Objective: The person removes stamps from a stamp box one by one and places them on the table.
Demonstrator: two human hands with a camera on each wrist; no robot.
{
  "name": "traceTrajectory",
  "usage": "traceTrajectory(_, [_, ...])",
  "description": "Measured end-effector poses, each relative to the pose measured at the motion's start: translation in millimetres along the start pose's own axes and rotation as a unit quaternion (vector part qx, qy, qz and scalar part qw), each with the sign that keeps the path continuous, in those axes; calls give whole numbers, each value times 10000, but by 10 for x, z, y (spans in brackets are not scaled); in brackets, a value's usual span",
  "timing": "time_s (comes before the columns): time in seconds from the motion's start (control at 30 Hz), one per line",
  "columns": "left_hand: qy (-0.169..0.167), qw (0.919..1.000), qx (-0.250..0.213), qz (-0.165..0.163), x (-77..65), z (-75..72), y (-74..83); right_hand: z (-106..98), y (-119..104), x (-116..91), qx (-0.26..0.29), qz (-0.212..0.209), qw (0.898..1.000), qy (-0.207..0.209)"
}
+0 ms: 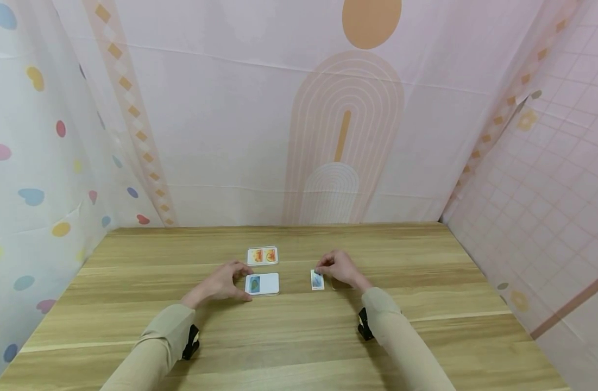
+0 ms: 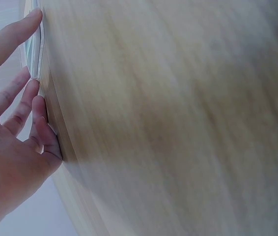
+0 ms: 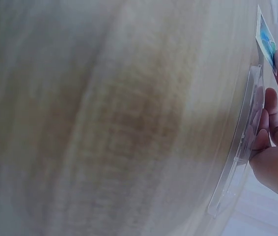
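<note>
My left hand (image 1: 222,281) spans the left end of a flat white tray (image 1: 270,284) with a clear rim, thumb at its near corner and index finger at its far corner. A blue-green picture card (image 1: 255,284) covers the tray's left half; its right half is plain white. In the left wrist view the thumb presses the tray's clear edge (image 2: 36,54). My right hand (image 1: 340,267) pinches a small picture card (image 1: 318,280) by its upper edge, thumb and finger together. Under that hand lies a clear plastic case (image 3: 237,147), mostly hidden in the head view.
Behind the white tray lies a similar tray (image 1: 262,256) with two orange-and-yellow pictures side by side. All of it stands on a wood-grain table (image 1: 279,342). Patterned cloth (image 1: 220,136) hangs along the table's back edge and at both sides.
</note>
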State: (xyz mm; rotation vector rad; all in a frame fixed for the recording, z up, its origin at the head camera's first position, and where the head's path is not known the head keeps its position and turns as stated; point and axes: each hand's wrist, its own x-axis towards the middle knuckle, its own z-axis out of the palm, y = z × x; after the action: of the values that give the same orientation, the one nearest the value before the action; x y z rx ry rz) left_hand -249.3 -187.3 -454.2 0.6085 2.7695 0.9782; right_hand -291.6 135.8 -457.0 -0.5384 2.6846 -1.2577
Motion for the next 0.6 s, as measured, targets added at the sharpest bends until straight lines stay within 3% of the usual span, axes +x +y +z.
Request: traceTrajectory(0.6, [-2,10000,-43,18,-11,-10,29,-9,-62,1,79,326,9994,-43])
